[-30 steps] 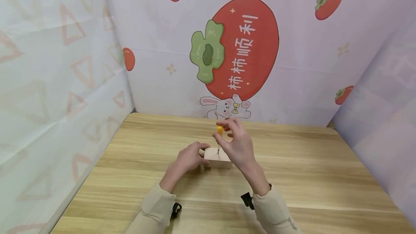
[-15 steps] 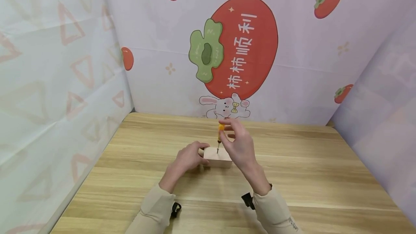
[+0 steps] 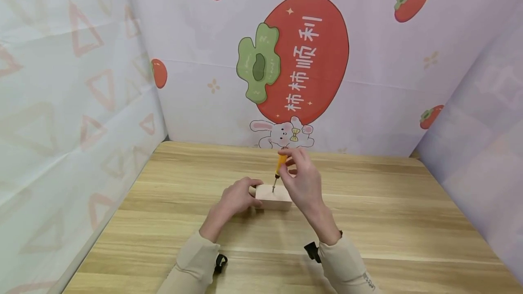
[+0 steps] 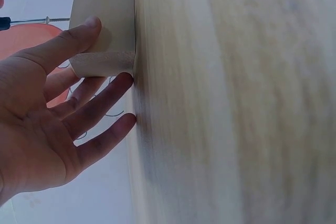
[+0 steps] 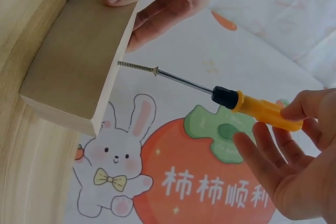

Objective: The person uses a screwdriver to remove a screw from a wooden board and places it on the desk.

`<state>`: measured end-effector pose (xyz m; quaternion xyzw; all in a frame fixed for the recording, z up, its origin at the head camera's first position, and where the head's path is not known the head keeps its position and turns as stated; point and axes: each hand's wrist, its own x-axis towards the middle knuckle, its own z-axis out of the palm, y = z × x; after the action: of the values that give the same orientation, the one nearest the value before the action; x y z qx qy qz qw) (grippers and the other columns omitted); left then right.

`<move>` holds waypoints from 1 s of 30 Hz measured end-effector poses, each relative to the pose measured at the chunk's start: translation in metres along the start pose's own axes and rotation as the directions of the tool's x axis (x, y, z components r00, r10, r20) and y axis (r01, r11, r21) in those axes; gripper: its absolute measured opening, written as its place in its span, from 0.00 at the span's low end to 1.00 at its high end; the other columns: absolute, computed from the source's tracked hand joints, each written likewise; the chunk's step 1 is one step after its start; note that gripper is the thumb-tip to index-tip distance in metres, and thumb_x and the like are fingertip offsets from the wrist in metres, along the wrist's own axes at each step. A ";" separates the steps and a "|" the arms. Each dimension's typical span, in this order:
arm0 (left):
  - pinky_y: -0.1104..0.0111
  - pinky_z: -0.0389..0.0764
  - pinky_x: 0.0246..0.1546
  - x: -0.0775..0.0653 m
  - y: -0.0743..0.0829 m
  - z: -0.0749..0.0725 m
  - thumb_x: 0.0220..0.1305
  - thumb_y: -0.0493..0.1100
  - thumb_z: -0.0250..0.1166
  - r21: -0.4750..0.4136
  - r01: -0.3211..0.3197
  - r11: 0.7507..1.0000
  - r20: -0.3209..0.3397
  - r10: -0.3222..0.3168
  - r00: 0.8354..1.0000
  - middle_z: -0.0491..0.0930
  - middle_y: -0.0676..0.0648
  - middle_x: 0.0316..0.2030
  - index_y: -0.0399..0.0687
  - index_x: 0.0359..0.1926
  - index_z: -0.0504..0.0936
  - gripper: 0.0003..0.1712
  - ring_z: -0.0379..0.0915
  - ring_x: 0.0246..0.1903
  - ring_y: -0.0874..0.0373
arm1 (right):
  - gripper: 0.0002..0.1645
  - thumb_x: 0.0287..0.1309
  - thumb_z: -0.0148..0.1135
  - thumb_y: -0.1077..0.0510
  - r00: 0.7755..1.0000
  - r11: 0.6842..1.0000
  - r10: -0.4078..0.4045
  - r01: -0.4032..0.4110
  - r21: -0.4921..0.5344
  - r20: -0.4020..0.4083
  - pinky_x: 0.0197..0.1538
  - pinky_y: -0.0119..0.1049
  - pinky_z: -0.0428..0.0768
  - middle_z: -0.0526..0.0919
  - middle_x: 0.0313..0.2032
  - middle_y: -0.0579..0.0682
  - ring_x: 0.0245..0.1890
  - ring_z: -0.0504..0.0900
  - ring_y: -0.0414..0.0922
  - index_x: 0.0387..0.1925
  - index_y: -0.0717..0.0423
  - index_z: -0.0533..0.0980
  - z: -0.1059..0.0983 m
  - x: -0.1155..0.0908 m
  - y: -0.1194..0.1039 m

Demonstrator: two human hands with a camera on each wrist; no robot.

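A pale wooden block (image 3: 273,198) lies on the table with a screw (image 5: 137,67) standing in its top face, most of the thread still showing. My left hand (image 3: 239,196) grips the block's left end, thumb on the near side, as the left wrist view also shows. Between thumb and fingers my right hand (image 3: 303,183) holds a screwdriver (image 5: 262,111) by its yellow handle with a black collar. The screwdriver's tip meets the screw head, and its shaft leans slightly right of the screw's line. In the right wrist view several of the right hand's fingers spread below the handle.
The wood-grain table (image 3: 388,221) stretches out around the block. A patterned cloth backdrop (image 3: 196,112) rises behind its far edge, with cloth walls at left and right. Black wrist straps (image 3: 312,252) show at both sleeves.
The screwdriver's handle has tilted to the right, and my right hand has shifted slightly right with it. More of the handle shows now. The left hand and block hold their place.
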<state>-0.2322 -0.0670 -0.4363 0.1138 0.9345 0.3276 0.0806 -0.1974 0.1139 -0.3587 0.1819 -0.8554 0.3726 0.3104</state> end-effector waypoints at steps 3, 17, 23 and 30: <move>0.57 0.77 0.43 0.000 0.000 -0.001 0.45 0.50 0.81 0.000 -0.004 1.000 -0.004 0.004 1.000 0.79 0.48 0.59 0.58 0.60 0.81 0.37 0.77 0.49 0.55 | 0.16 0.55 0.64 0.70 1.000 0.999 -0.018 0.018 0.028 0.006 0.35 0.40 0.87 0.79 0.42 0.50 0.37 0.84 0.46 0.46 0.53 0.80 0.000 0.000 0.000; 0.55 0.78 0.43 -0.001 -0.001 -0.001 0.46 0.47 0.81 0.002 -0.026 1.000 -0.012 0.026 1.000 0.80 0.48 0.56 0.57 0.59 0.82 0.35 0.77 0.48 0.54 | 0.16 0.55 0.69 0.70 0.992 0.985 -0.127 0.125 0.120 0.011 0.38 0.38 0.87 0.83 0.43 0.51 0.39 0.86 0.46 0.45 0.54 0.83 0.001 0.000 -0.001; 0.55 0.78 0.44 -0.001 -0.001 -0.001 0.46 0.46 0.81 0.002 -0.025 1.000 -0.012 0.025 1.000 0.80 0.48 0.56 0.57 0.59 0.82 0.35 0.77 0.49 0.54 | 0.19 0.55 0.68 0.70 0.993 0.986 -0.114 0.113 0.122 0.009 0.38 0.42 0.88 0.82 0.46 0.53 0.41 0.86 0.49 0.49 0.58 0.80 0.003 -0.001 -0.001; 0.53 0.79 0.45 -0.001 -0.001 0.000 0.47 0.47 0.80 -0.009 -0.019 1.000 -0.010 0.019 1.000 0.79 0.47 0.58 0.57 0.60 0.82 0.35 0.77 0.52 0.53 | 0.16 0.55 0.70 0.67 0.998 0.995 -0.069 0.068 0.070 0.014 0.36 0.40 0.87 0.77 0.41 0.52 0.36 0.87 0.49 0.46 0.56 0.80 0.003 0.000 -0.002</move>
<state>-0.2319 -0.0685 -0.4369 0.1208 0.9322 0.3333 0.0732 -0.1981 0.1104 -0.3593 0.2249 -0.8376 0.3898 0.3096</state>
